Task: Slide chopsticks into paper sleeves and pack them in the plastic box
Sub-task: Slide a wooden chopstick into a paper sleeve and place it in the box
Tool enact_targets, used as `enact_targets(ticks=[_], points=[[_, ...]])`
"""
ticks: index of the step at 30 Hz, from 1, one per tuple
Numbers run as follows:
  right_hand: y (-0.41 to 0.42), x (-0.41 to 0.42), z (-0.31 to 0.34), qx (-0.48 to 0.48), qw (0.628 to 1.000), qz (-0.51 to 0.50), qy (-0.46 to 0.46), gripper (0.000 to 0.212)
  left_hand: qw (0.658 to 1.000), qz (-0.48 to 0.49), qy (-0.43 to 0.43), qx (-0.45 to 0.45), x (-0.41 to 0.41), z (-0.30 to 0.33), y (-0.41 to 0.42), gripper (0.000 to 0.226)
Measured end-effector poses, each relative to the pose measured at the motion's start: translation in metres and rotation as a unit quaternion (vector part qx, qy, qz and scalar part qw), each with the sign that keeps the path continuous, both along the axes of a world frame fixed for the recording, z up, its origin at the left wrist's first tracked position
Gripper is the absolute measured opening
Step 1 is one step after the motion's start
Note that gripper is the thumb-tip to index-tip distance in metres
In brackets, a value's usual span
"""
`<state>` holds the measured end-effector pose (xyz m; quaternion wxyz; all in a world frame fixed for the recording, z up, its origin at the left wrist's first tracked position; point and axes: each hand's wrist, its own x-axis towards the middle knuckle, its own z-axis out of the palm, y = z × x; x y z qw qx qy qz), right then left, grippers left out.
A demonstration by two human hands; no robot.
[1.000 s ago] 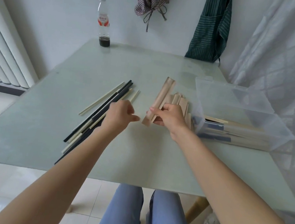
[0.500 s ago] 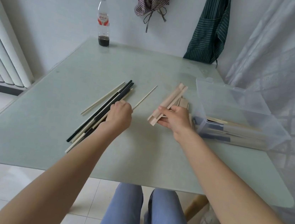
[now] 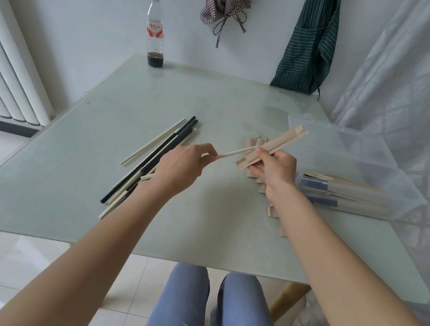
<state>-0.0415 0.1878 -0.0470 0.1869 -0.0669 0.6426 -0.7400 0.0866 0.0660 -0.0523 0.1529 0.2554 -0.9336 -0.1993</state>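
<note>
Both grips are closed on something above the worktop (image 3: 198,242): my left hand (image 3: 181,166) pinches the near end of a pale chopstick (image 3: 238,151) between thumb and fingertips, and my right hand (image 3: 275,170) curls round a paper sleeve (image 3: 272,148) near its lower end. To do this well, I judge I should hold the sleeve steady with its mouth uncrushed and feed the stick straight along its length. Beyond lie the loose chopsticks (image 3: 155,153), spare sleeves (image 3: 257,142) and the plastic box (image 3: 358,153), already holding packed pairs.

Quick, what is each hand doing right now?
Left hand: pinches a light chopstick.
Right hand: holds a paper sleeve.
</note>
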Motion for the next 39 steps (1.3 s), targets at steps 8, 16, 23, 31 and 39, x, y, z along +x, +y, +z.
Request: enact_targets(ticks=[8,16,23,31,39], points=[[0.002,0.005,0.001,-0.014,1.0,0.007,-0.013,0.013,0.999,-0.027,0.025,0.037,0.006,0.001,0.007,0.033],[-0.001,0.009,0.006,-0.053,0.998,0.023,-0.006,0.005,0.999,0.039,0.014,0.002,0.008,0.005,0.009,0.027],[0.005,0.009,0.01,-0.108,0.992,0.042,-0.045,0.01,0.998,0.056,0.014,0.007,0.008,0.008,0.008,0.027],[0.001,0.015,0.008,-0.122,0.987,0.088,-0.058,0.008,0.998,0.055,0.025,0.022,-0.001,0.012,0.016,0.035],[0.006,0.007,0.007,-0.156,0.985,0.026,-0.072,0.006,0.995,-0.009,0.075,0.059,0.0,0.007,0.006,0.01]])
